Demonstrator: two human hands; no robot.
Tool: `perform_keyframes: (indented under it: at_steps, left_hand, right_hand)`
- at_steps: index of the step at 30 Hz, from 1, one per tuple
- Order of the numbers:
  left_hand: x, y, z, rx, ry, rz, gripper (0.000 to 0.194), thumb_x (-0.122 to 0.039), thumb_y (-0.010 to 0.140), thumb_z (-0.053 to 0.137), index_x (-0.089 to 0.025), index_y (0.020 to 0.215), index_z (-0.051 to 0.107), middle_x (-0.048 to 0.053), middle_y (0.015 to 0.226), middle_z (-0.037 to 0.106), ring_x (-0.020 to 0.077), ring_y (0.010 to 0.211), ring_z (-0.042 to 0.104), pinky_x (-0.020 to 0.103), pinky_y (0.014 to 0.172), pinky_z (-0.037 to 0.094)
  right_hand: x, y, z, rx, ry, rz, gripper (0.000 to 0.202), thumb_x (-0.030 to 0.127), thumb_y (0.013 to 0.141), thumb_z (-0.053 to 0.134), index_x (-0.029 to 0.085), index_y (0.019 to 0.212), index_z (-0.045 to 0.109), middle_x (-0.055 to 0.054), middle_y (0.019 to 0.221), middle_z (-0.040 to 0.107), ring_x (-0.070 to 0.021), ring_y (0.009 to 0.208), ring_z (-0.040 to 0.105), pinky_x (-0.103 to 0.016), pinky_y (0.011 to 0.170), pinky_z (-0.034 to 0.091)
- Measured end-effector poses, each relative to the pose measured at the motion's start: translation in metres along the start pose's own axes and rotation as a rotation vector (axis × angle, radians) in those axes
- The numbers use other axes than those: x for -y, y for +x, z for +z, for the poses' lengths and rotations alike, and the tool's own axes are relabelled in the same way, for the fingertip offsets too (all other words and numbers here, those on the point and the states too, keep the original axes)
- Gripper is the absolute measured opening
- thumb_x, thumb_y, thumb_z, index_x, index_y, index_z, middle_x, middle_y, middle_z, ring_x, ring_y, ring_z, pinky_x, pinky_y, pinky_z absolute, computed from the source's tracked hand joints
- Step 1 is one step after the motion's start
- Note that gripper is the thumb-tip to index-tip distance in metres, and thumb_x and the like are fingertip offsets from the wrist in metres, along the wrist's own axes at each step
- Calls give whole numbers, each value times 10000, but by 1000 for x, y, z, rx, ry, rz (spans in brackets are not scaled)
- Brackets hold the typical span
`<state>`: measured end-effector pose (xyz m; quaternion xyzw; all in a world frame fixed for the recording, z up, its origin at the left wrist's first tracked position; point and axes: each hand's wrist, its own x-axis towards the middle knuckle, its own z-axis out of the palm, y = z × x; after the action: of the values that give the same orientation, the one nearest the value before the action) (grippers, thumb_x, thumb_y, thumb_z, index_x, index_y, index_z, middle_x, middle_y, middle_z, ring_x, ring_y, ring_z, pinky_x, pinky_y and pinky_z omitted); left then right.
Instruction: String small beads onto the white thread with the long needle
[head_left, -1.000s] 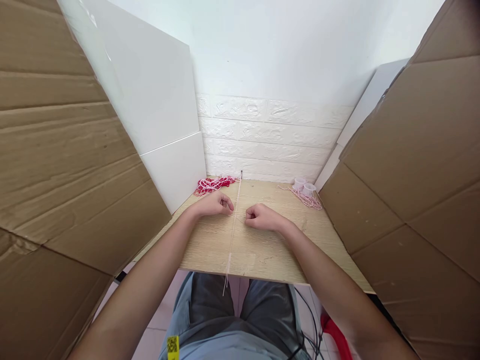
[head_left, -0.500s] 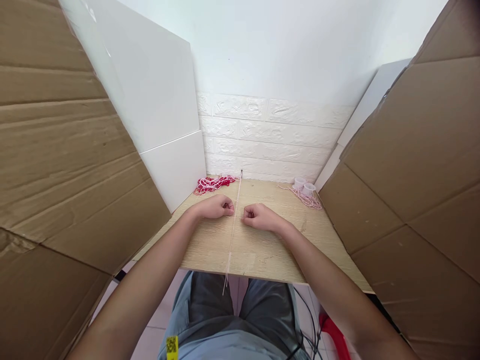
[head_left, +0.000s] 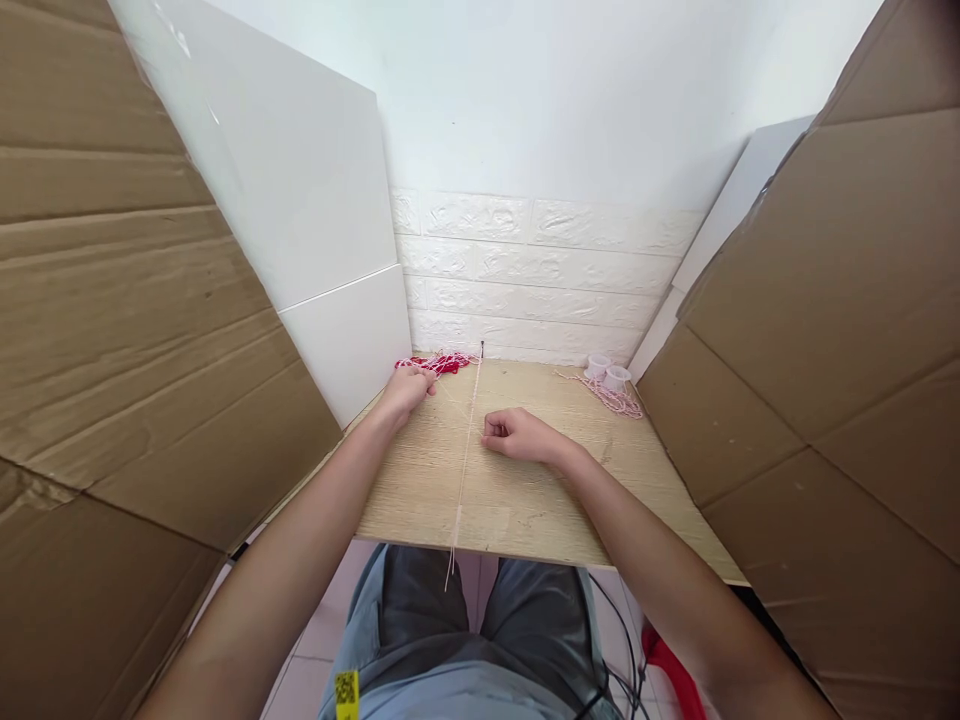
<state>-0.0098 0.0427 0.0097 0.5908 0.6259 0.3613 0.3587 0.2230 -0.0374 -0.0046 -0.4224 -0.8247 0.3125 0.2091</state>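
A pale pink-white cord [head_left: 468,440] runs taut from a small nail [head_left: 482,345] at the back of the wooden board, over the front edge, where its ends hang loose. Left of it, my left hand [head_left: 409,392] has its fingers pinched together at the front of a heap of red and white cord [head_left: 442,364]. My right hand [head_left: 517,435] is closed just right of the taut cord, thumb against the curled fingers. A very thin, pale thread seems to stretch between the two hands across the cord; it is faint, and the fingertips hide its ends.
Two small clear cups [head_left: 606,372] stand at the back right beside a pink cord bundle [head_left: 616,398]. Cardboard walls [head_left: 825,350] flank the wooden board [head_left: 540,510], and a white brick-pattern wall [head_left: 555,265] closes the back. Black cables [head_left: 630,640] hang below on the right.
My left hand has moved away from the taut cord, left and back to the red and white heap. My right hand has stayed almost where it was.
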Motion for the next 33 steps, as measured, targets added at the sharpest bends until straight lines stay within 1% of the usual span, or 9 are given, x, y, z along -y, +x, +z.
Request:
perform_keyframes:
  at_steps: [3,7,9,13,16,25,27,29,33]
  left_hand:
    - [5,4,-5,-176,154,84,178,-361,771,578,-187,738,561,48,700,621,152,597,508,276,546,320]
    - [4,0,-9,-187,269,213,204,-324,715,640,-194,864,587,42,755,633,167,668,540,267,572,337]
    - [-1,-5,-8,-65,245,294,211,-295,693,649,-190,872,606,12,700,597,146,627,512,256,563,339]
    - [-11,-20,-4,404,254,415,209,-336,674,673,-168,797,687,-29,572,500,112,539,438,244,513,299]
    - [-15,-28,0,587,287,443,263,-354,644,711,-165,826,726,-33,571,514,107,539,442,242,505,290]
    - [-19,-33,5,728,353,441,180,-330,672,663,-165,734,695,-10,645,619,121,593,512,236,537,354]
    - [-19,-33,5,711,369,441,160,-311,677,645,-169,739,686,-9,665,629,125,604,520,236,544,362]
    - [-17,-30,4,608,394,429,150,-300,678,631,-174,745,677,-2,678,641,139,615,533,241,546,363]
    - [-6,-14,-3,146,489,315,137,-316,696,613,-193,737,658,33,739,671,174,659,560,254,550,335]
  right_hand:
    - [1,0,0,-5,0,3,75,213,782,549,162,730,568,17,699,562,-101,627,469,-216,582,315]
    - [4,-1,0,-15,-14,25,76,202,778,553,162,715,559,19,688,559,-99,623,465,-217,579,306]
    - [6,-1,-1,-19,-21,34,72,191,775,550,160,711,559,19,686,562,-96,620,464,-217,578,305]
    - [9,-3,-2,-27,-28,36,76,197,780,550,160,716,568,20,684,569,-96,613,465,-220,575,306]
    - [9,-3,-2,-33,-30,37,81,213,789,552,161,730,571,18,696,577,-98,618,470,-222,577,307]
    - [7,-2,-1,-32,-42,47,113,241,804,562,164,722,553,21,686,564,-99,622,461,-224,579,298]
    - [7,-3,-1,-31,-36,38,102,234,802,556,165,727,558,22,688,562,-100,623,464,-223,580,300]
    - [7,-3,-1,-25,-22,20,88,220,800,544,165,733,564,24,686,556,-99,621,463,-221,580,303]
    - [6,-2,-1,-9,1,7,75,203,787,540,164,727,561,29,675,536,-96,618,451,-216,583,303]
